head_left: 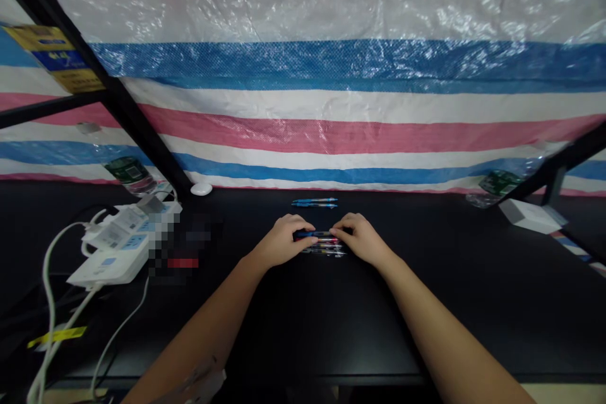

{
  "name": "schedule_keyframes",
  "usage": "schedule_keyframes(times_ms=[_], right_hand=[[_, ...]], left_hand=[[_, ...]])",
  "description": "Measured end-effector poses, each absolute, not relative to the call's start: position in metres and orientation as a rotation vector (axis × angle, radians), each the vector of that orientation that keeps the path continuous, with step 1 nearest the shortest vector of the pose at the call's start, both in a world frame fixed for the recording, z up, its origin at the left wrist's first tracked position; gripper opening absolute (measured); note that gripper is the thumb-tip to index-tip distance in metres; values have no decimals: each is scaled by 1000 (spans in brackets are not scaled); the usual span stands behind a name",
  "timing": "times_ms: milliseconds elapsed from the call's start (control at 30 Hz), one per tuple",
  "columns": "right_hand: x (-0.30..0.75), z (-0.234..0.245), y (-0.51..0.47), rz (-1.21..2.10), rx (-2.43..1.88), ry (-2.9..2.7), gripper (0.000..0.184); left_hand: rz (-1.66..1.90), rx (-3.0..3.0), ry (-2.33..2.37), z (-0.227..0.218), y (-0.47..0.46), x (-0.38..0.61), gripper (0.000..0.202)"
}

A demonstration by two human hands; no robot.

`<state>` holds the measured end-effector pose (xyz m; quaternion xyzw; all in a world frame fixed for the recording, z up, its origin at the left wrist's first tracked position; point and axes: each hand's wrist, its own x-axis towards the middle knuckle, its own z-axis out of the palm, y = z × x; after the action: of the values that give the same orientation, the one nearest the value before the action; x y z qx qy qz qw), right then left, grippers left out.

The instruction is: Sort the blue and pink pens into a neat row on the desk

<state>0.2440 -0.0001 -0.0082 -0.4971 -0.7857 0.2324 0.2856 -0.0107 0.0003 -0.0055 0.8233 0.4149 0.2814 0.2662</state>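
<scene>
One big striped plastic sheet (pixel 331 12) hangs behind everything, past the far side of the pen bunch (pixel 326 245), so that's my landmark. Next biggest is the black table (pixel 473 303), which the bunch is lying on. Well off to the left of the bunch there's a white power strip (pixel 113 265) with stuff plugged in, plus a clear bottle with a green label (pixel 125 167) further back. Way out right of it sits a white box (pixel 530 216).

Now the hands: left hand (pixel 288 240) is at the bunch's left end, half curled, thumb and finger slightly apart with the end of a dark blue pen (pixel 305 235) between them. Right hand (pixel 357 237) is at the right end, fingers bent in, tips nearly together. Can't tell if either is really gripping or just touching. So basically the pens lie right between both hands. Smallest: two light-blue pens (pixel 315 202) just beyond the bunch, side by side.
</scene>
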Motion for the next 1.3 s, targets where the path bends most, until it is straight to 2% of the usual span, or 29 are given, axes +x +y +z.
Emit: schedule_keyframes(times_ms=[133,400,533,667,833,1067,1300], right_hand=[[243,-7,-1,636,-1321,-2141,21],[239,-10,-2,654,-1315,-2110,18],[240,-15,3,722,-1297,-1968,30],[244,-23,14,563,-1329,-1777,34],[248,-31,24,365,-1442,-1913,37],[246,-38,24,318,-1518,-1997,41],[244,-37,23,277,-1571,-1992,46]], left_hand=[[592,2310,995,2,-5,-10,52],[569,2393,976,4,-8,-8,44],[595,2410,997,2,-9,-7,42],[605,2448,1033,1,-10,-6,45],[622,2501,1036,0,-13,-3,58],[623,2532,1028,1,-13,0,47],[642,2525,1074,0,-14,2,46]])
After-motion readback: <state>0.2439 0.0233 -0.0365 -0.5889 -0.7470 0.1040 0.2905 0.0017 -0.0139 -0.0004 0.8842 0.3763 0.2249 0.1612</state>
